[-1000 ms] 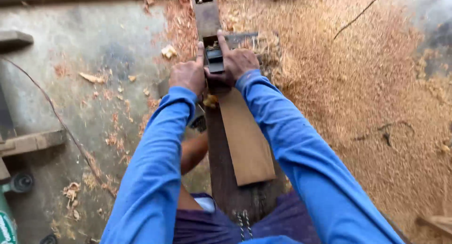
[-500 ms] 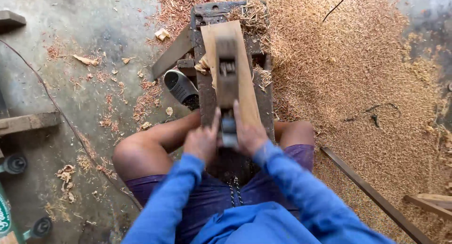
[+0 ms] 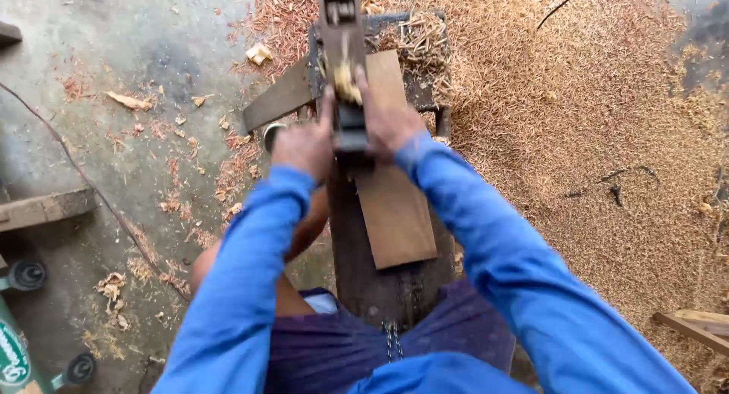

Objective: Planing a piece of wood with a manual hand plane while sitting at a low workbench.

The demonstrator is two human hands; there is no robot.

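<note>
Both my hands grip a long wooden hand plane [image 3: 343,52] that lies lengthwise on a flat brown board [image 3: 395,212]. My left hand [image 3: 304,143] holds the plane's left side near its rear. My right hand [image 3: 387,120] clasps the right side, thumb up along the body. A curl of shaving sits in the plane's mouth. The board rests on a dark narrow wooden bench [image 3: 372,280] that I straddle, arms in blue sleeves stretched forward.
Thick sawdust and shavings [image 3: 577,120] cover the ground to the right. Bare concrete floor [image 3: 99,136] with scattered chips lies left, with a thin cable [image 3: 91,189], a wood piece [image 3: 45,208] and small wheels [image 3: 27,274]. Wooden strips [image 3: 695,325] lie at lower right.
The plane has been pushed forward along the board, away from me, after being drawn back close to my body. My arms are now extended and more of the board shows behind the plane.
</note>
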